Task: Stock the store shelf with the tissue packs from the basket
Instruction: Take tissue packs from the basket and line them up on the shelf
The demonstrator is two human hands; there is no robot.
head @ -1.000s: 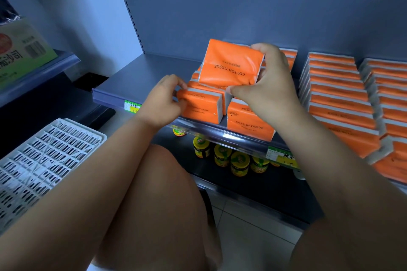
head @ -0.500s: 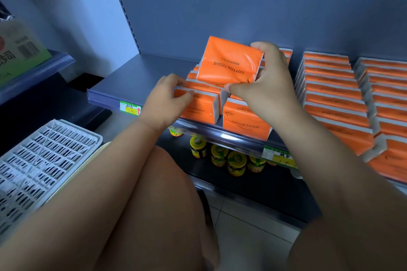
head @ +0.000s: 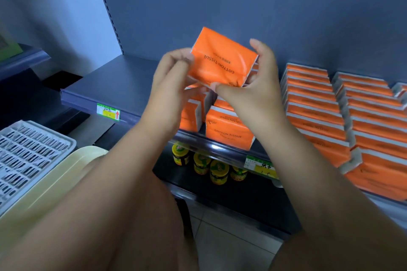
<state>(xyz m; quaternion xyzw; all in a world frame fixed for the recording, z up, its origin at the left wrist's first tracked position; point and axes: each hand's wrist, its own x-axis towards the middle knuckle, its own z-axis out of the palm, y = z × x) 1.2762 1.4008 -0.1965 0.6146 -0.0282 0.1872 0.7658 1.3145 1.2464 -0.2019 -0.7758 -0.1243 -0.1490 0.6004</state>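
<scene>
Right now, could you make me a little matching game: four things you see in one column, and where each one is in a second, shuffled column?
Things:
1. held tissue pack
2. jars
3. basket
4. price tag with red arrow

Places:
A. on the front edge of the upper shelf
B. standing on the lower shelf
C. at the far left, low down
D. in the air, gripped between the left hand and right hand

Pairs: 1-D, 2-B, 3-C, 4-A
</scene>
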